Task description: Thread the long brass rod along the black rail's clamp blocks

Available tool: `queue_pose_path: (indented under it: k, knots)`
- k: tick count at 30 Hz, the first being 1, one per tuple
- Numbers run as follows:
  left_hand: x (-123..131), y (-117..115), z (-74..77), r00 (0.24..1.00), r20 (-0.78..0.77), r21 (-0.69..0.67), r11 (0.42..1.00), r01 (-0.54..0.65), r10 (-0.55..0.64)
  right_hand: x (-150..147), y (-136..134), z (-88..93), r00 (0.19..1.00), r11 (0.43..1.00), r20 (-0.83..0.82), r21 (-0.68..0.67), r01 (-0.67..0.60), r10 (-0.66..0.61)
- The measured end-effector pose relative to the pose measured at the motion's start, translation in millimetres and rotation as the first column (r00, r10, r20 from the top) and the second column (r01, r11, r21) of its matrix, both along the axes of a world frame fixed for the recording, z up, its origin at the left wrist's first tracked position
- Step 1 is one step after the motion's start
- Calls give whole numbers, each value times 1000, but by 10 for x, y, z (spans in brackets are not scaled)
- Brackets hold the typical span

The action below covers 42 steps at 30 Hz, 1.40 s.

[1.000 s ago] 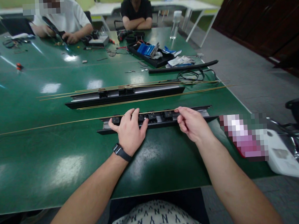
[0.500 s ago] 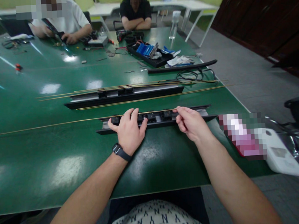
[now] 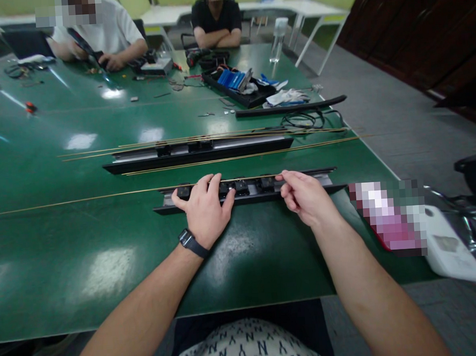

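A black channel rail (image 3: 239,199) with a silvery inside lies on the green table, several black blocks (image 3: 266,182) seated along it. Across its left half rests my left hand (image 3: 207,209), fingers spread over the rail and blocks, a watch on the wrist. A long thin brass-coloured rod (image 3: 82,200) runs along the rail's far side, reaching out to the left. At its right end, the thumb and index finger of my right hand (image 3: 301,193) pinch the rod just above the rail. Part of the rod passes behind my left fingers.
Behind lies a second black rail (image 3: 204,154) with more brass rods (image 3: 237,157) beside it. Farther back are a black tray (image 3: 253,97), gloves (image 3: 287,96), a black strip (image 3: 290,108) and a bottle (image 3: 278,38). A white object (image 3: 447,246) sits at right. Two people sit opposite.
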<state>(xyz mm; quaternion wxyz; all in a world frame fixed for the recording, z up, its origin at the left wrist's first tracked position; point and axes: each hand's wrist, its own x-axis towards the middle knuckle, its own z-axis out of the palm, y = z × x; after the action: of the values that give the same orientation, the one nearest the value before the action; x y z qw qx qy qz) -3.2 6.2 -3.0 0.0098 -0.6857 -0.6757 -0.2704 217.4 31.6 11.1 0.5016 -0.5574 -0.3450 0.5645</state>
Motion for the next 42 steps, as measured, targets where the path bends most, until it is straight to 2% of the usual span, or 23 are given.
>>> queue_pose_path:
  k: [8,16,24,42]
  knots:
    - [4,-33,39,1000,9,-21,1000,9,-9,36,-22,-3,1000,1000,1,-4,-6,6]
    - [5,-58,29,1000,16,16,1000,20,-21,46,-37,27,999,1000,33,-22,-11,12]
    - [15,-58,35,1000,13,-20,1000,12,-11,14,-42,47,999,999,36,-21,36,-35]
    - [17,-54,34,1000,-25,-12,1000,8,-8,-1,-45,33,996,999,88,-27,-17,19]
